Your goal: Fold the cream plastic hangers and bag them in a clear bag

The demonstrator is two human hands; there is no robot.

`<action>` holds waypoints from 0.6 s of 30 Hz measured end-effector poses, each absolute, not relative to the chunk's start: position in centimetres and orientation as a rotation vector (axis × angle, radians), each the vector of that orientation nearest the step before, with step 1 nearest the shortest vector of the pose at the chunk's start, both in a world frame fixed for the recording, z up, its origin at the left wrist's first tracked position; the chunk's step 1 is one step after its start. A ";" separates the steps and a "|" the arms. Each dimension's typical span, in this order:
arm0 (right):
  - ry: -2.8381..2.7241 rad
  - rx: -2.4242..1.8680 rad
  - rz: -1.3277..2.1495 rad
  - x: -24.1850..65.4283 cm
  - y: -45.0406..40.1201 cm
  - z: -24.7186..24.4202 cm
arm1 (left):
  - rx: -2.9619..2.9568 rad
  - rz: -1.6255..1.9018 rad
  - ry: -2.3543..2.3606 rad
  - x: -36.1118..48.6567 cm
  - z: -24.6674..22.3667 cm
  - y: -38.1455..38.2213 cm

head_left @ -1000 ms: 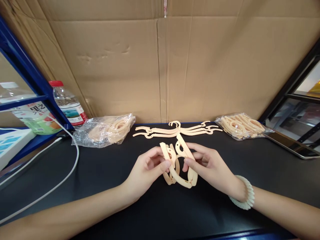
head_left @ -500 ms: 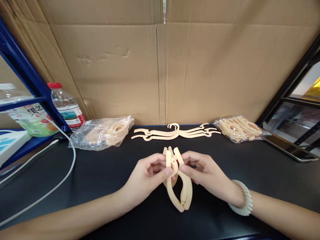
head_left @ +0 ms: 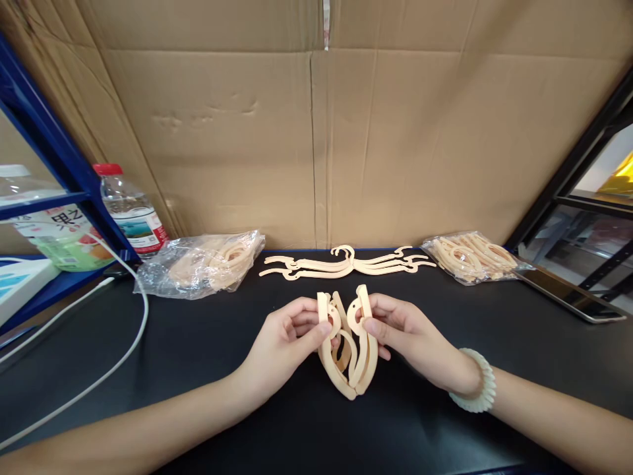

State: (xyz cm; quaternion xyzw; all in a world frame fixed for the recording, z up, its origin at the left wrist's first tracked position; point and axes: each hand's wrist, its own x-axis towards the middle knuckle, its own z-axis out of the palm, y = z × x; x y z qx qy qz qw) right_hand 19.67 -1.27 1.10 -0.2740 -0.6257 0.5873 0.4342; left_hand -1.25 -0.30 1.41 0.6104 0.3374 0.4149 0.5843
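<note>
A folded beige plastic hanger (head_left: 341, 382) is held upright above the black table, its joined end pointing down toward me. My left hand (head_left: 291, 333) pinches its left arm between thumb and fingers. On the other side, my right hand (head_left: 403, 330), with a pale coiled band on the wrist, grips the right arm near its top. Part of the hanger sits behind the front arms and is partly hidden. Beyond my hands, unfolded beige hangers (head_left: 326, 269) lie side by side on the table, hooks toward the cardboard.
Clear bags of folded hangers lie at the left (head_left: 212, 264) and right (head_left: 475, 257). A phone-like device (head_left: 568, 295) is at the right. Bottles (head_left: 136, 224), a blue frame (head_left: 49, 125) and a white cable (head_left: 119, 359) are at the left. Cardboard (head_left: 222, 145) stands behind.
The hanger's two front arms have spread apart at the top, and its lower tip has risen slightly. My right hand has moved a little right and up.
</note>
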 end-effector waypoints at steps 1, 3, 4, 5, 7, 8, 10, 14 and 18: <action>-1.570 -0.693 1.452 19.6 -1.3 1.1 | 1.425 0.965 0.781 -1.2 1.4 -0.3; -1.592 -0.718 1.442 19.5 -1.5 1.1 | 1.426 0.940 0.763 -1.1 1.4 -0.5; -1.602 -0.725 1.444 19.4 -1.6 1.0 | 1.424 0.922 0.760 -1.0 1.5 -0.6; -1.608 -0.731 1.444 19.2 -1.8 0.9 | 1.422 0.907 0.761 -1.0 1.5 -0.7; -1.605 -0.744 1.438 18.9 -2.0 0.8 | 1.417 0.891 0.769 -0.8 1.6 -0.9; -1.599 -0.753 1.431 18.8 -2.1 0.8 | 1.413 0.889 0.769 -0.7 1.7 -0.9; -1.589 -0.770 1.411 18.7 -2.1 0.7 | 1.402 0.894 0.761 -0.6 1.8 -1.0; -1.585 -0.803 1.396 18.7 -2.1 0.8 | 1.396 0.897 0.763 -0.5 1.6 -1.2; -1.593 -0.851 1.383 18.6 -2.1 0.8 | 1.448 0.886 0.805 -0.3 1.5 -1.2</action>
